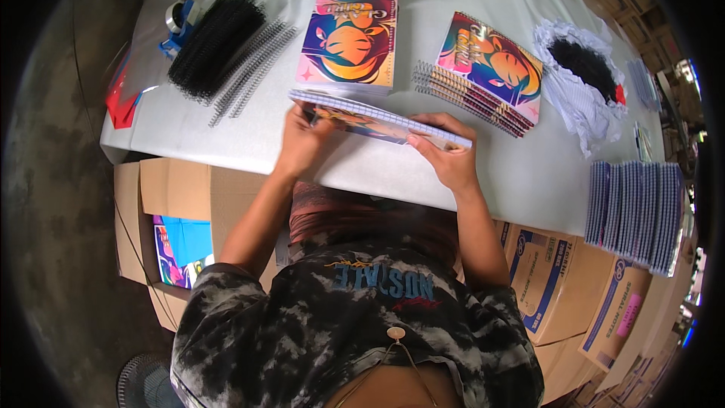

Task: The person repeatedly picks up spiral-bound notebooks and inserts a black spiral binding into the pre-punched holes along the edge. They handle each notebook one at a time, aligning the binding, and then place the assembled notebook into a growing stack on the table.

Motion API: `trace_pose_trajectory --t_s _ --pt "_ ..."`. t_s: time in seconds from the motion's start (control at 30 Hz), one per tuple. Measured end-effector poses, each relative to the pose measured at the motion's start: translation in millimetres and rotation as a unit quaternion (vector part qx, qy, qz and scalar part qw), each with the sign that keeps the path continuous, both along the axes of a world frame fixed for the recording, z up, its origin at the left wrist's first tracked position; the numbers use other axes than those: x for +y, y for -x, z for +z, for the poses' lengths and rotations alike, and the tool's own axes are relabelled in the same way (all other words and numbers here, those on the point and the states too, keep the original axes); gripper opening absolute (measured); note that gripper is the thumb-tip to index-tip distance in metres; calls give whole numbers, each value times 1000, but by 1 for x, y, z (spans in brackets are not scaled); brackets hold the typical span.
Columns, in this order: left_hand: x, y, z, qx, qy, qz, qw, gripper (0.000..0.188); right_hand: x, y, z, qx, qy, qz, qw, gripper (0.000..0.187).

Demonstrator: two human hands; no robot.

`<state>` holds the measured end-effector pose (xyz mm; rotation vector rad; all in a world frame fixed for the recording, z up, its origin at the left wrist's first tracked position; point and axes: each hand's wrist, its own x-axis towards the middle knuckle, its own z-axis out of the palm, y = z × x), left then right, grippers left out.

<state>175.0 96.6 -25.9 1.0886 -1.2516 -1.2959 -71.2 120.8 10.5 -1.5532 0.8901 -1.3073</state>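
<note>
Between my two hands a notebook (377, 115) is held nearly on edge above the table's front, its punched edge up and its colourful cover partly showing. My left hand (303, 140) grips its left end with curled fingers. At the right end, my right hand (447, 153) pinches it between thumb and fingers. Just beyond lies a tall stack of illustrated covers and pages (349, 45). To the right sits a pile of spiral-bound notebooks (491, 68). At the left are a bundle of black spiral coils (215, 45) and several loose coils (253, 68).
A tape dispenser (178, 26) stands at the table's far left. On the right are black coils (581, 68) in crumpled white wrapping (563, 106) and a row of stacked notebooks (634, 215). Cardboard boxes (177, 189) flank me below the white table (242, 147).
</note>
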Motion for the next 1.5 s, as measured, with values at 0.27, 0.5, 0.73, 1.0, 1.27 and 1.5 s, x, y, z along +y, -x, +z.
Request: trace_pose_trajectory --t_s 0.27,0.5,0.73,1.0,1.27,1.5 --pt "-58 -61 11 -571 245 217 753 21 -1 6 -30 -99 -67 16 993 25" --pt "-64 -89 17 -691 26 98 716 32 -6 4 -4 -22 53 93 994 35" --pt "-83 -76 6 -516 166 116 832 25 -20 3 -4 -6 33 49 998 29" --pt "-44 -46 77 -140 69 -121 980 31 -25 12 -13 -37 42 -30 998 27" --pt "-50 -40 76 -181 93 -68 977 28 -21 13 -12 -24 40 -18 999 27" --pt "-51 -41 84 -232 201 -62 950 28 -16 12 -14 -17 66 -48 997 26"
